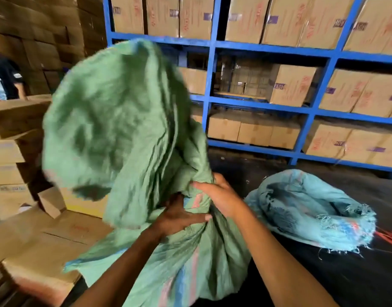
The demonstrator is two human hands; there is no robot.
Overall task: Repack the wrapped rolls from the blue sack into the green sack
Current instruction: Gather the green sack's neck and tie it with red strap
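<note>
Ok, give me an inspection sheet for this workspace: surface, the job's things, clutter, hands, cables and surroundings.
Surface: dark floor, bare where visible.
Job's things: green sack lifted, its upper part billowing and blurred; blue sack lies slumped on the floor to the right, mouth open and frayed; wrapped rolls not visible.
Clutter: flattened and stacked cardboard boxes at left.
Hands: left hand and right hand both grip the gathered cloth of the green sack.
Cables: nothing seen; some red strands lie at the right edge, kind unclear.
Surroundings: blue shelving filled with cartons; another person stands at far left.
</note>
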